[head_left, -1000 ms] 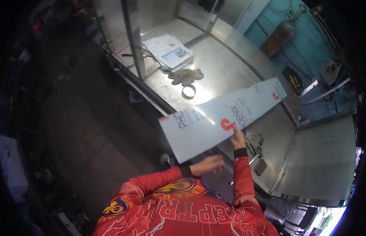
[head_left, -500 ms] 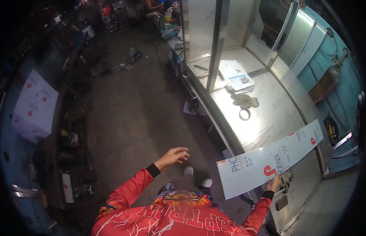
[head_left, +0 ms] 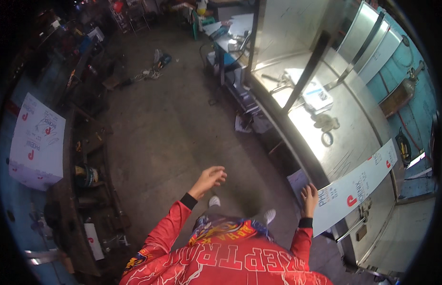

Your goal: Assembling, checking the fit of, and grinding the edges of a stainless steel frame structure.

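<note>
A long film-covered metal sheet (head_left: 342,202) with red and dark print lies across the near part of the steel bench, its left end jutting past the bench edge. My right hand (head_left: 310,199) is at that left end, fingers apart and not wrapped round it; whether the fingertips touch the sheet I cannot tell. Over the floor in front of me, my left hand (head_left: 210,180) hangs free with loosely stretched fingers and nothing in it. Farther along the bench lie a roll of tape (head_left: 327,138), a grey work glove (head_left: 325,122) and a stack of papers (head_left: 317,97).
Metal posts (head_left: 306,73) rise from the steel bench (head_left: 347,156). A gas cylinder (head_left: 401,95) leans by the blue wall at right. On the floor ahead lies a corded power tool (head_left: 162,61). A dark workbench (head_left: 81,190) with another film-covered sheet (head_left: 38,142) stands at left.
My right hand has let go of the sheet's near edge and moved left to its end. My left hand has stayed free. The view has shifted, so the bench appears farther right.
</note>
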A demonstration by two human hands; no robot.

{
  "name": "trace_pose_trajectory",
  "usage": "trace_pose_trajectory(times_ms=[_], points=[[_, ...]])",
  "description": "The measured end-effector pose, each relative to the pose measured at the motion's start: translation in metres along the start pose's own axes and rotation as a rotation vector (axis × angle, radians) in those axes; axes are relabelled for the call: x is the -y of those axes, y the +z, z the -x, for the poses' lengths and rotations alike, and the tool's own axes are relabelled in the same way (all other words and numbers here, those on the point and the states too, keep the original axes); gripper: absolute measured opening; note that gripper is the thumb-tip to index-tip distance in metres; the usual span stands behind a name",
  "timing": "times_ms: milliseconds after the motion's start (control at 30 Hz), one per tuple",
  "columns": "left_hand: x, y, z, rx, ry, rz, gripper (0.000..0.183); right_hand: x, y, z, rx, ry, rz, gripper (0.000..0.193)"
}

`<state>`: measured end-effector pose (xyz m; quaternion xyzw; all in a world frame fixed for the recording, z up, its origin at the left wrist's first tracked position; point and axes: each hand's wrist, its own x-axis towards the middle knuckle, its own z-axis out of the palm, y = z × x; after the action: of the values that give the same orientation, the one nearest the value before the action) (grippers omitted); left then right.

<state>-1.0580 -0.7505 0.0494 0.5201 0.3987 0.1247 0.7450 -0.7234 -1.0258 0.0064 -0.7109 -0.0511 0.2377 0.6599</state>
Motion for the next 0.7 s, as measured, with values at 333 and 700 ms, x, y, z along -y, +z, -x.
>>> trace_pose_trajectory(times_ms=[333, 700], points=[[-0.097, -0.134, -0.099, -0.067, 0.078, -0.082, 0.036, 0.006, 0.201, -0.027, 0.179, 0.069, 0.045, 0.023], [-0.253, -0.245, -0.258, -0.158, 0.207, -0.228, 0.035, 0.036, 0.438, -0.185, 0.376, -0.021, -0.007, 0.024]])
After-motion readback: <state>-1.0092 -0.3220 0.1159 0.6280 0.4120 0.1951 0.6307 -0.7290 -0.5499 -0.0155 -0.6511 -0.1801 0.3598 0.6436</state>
